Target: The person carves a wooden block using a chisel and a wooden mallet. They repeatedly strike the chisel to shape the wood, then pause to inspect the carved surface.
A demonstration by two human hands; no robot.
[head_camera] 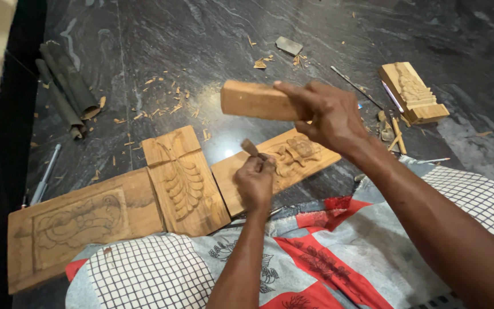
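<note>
Head view, looking down at a dark polished stone floor [212,34] where a seated person carves wood. The right hand [330,114], at about 1 o'clock from the frame's centre, has its fingers wrapped tight around one end of a rectangular wooden block [253,100], held level above the floor like a mallet. The left hand [254,182], just below centre, has its fingers closed around a chisel [250,147], whose upper end shows above the fist; the blade tip is hidden by the hand. That hand rests on a carved wooden panel [301,154] lying flat on the floor, tilted up toward 2 o'clock, with relief carving beside the hand. Touching this panel at 9 o'clock lies a second panel with a leaf relief [184,183], and at 8 o'clock from that a larger board with a shallow scroll outline [75,226]. At 2 o'clock, well apart from the hands, a small stepped carved block [413,91] lies with thin tools [355,86] just beside it. A flat grey stone [289,45] lies at 12 o'clock, wood chips [167,100] are scattered at 11 o'clock, and a dark rolled cloth bundle [67,91] lies at 10 o'clock. A metal-handled tool [46,174] lies at 9 o'clock near the frame edge. The person's lap, at 6 o'clock, is covered by checked and red-patterned cloth [315,257].
</note>
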